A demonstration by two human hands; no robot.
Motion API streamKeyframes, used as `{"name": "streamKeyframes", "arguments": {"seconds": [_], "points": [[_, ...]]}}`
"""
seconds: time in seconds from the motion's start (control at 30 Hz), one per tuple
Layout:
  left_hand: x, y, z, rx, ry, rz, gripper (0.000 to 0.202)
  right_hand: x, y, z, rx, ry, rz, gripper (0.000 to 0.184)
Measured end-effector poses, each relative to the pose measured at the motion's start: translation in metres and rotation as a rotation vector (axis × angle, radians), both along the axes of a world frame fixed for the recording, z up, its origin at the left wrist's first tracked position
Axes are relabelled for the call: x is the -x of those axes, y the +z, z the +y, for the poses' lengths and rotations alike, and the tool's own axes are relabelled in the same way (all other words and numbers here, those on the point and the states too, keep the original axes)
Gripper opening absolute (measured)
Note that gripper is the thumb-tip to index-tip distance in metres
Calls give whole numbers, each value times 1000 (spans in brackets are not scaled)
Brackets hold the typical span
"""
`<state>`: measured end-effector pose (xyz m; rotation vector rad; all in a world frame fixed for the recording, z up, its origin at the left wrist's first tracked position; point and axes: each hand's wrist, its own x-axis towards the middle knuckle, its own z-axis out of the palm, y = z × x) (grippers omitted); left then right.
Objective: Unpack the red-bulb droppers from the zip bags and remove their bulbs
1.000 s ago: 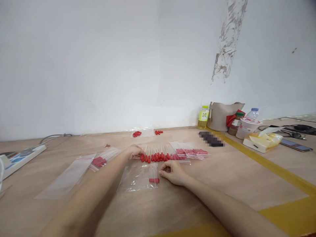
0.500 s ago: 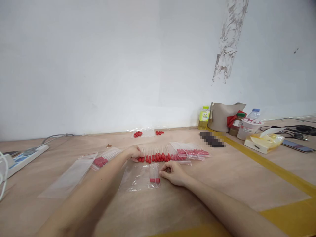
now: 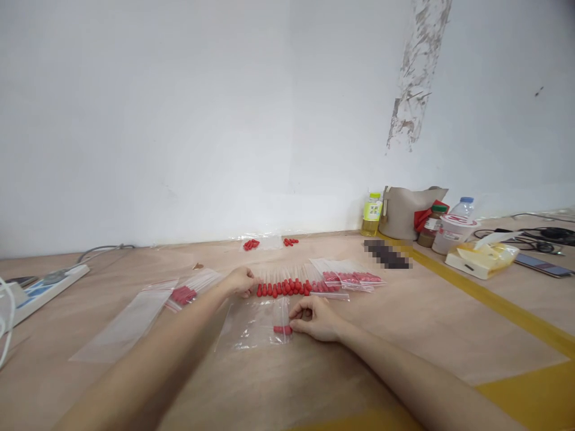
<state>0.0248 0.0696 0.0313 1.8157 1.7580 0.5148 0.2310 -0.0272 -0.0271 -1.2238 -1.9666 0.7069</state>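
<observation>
Glass droppers with red rubber bulbs (image 3: 287, 287) lie side by side in a row, tubes pointing toward the wall. At the row's left end is my left hand (image 3: 243, 282), its fingers curled together; what they hold, if anything, is hidden. A clear zip bag (image 3: 251, 326) lies flat in front of the row. Close to its right edge is a red rubber piece (image 3: 282, 330); whether it is inside or on top I cannot tell. My right hand (image 3: 317, 317) has thumb and fingers pinched at that edge, the thumb beside the red piece.
Bags of red-bulbed droppers (image 3: 350, 279) overlap at the row's right, and another bag (image 3: 183, 294) lies left beside an empty-looking plastic sleeve (image 3: 121, 329). Red bulbs (image 3: 251, 245) rest near the wall. A power strip (image 3: 49, 290) is far left; bottles, a tissue pack (image 3: 480, 260) and a phone stand right.
My left hand has shifted slightly left, and the droppers at the row's left end now show more evenly lined up. My right thumb has come down against the red piece's end.
</observation>
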Motion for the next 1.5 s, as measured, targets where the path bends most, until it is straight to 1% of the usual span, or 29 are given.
{"name": "streamKeyframes", "arguments": {"seconds": [0.03, 0.07, 0.1, 0.13, 0.17, 0.2, 0.23, 0.27, 0.3, 0.4, 0.47, 0.53, 0.6, 0.7, 0.77, 0.8, 0.87, 0.93, 0.97, 1.07, 1.13, 1.2, 1.23, 1.3, 1.37, 1.43, 1.5], "points": [[2, 2, -9, -51, -20, 9, 25, -1, 0, 0, 0, 7, -1, 11], [5, 4, -19, -120, -73, 18, 23, -1, 1, -1, 1, 13, -2, 11], [9, 5, -31, -175, -127, 22, 22, -1, 2, -1, 0, 24, -6, 11], [13, 5, -43, -230, -216, 24, 20, -2, 3, -2, -2, 38, -13, 11], [19, 3, -54, -341, -439, 59, 22, -2, 5, -3, -9, 51, -23, 10], [24, -1, -64, -408, -625, 87, 24, -1, 6, -4, -21, 62, -33, 11], [29, -5, -72, -439, -743, 90, 28, -1, 8, -5, -38, 67, -46, 13], [33, -11, -78, -455, -814, 90, 32, 0, 9, -6, -59, 69, -62, 15], [36, -17, -81, -444, -849, 95, 35, 1, 11, -8, -85, 69, -77, 18], [40, -30, -81, -402, -859, 120, 41, 4, 13, -10, -155, 119, -115, 20], [39, -34, -79, -404, -853, 128, 41, 4, 13, -10, -177, 201, -137, 19], [38, -35, -79, -410, -824, 134, 42, 4, 12, -9, -184, 253, -167, 21], [37, -36, -81, -403, -788, 148, 42, 4, 10, -8, -191, 236, -197, 21], [37, -37, -85, -392, -752, 165, 42, 5, 6, -7, -206, 160, -188, 16], [38, -37, -88, -384, -734, 160, 42, 7, 5, -8, -187, 141, -132, 13], [38, -37, -89, -379, -726, 156, 42, 7, 6, -7, -148, 134, -85, 13], [38, -36, -90, -368, -712, 153, 42, 6, 10, -6, -23, 102, 32, 16], [38, -36, -90, -364, -708, 155, 41, -1, 19, -2, 87, 47, 170, 18], [39, -35, -91, -366, -709, 158, 42, -6, 24, 1, 115, 22, 239, 18], [40, -35, -91, -374, -717, 185, 44, -28, 40, 11, 126, -53, 421, 20], [42, -34, -92, -389, -738, 231, 45, -42, 49, 19, 65, -145, 505, 23], [42, -32, -94, -423, -783, 304, 41, -50, 54, 25, -66, -228, 548, 25], [42, -30, -96, -445, -805, 344, 39, -50, 55, 28, -151, -255, 532, 25], [40, -25, -101, -484, -825, 410, 37, -43, 56, 33, -337, -276, 393, 23], [37, -21, -106, -499, -813, 435, 36, -28, 53, 36, -508, -279, 153, 18], [34, -20, -109, -499, -781, 410, 34, -10, 48, 40, -623, -276, -78, 16], [34, -20, -107, -514, -701, 328, 33, 6, 42, 44, -689, -254, -255, 17]]}}
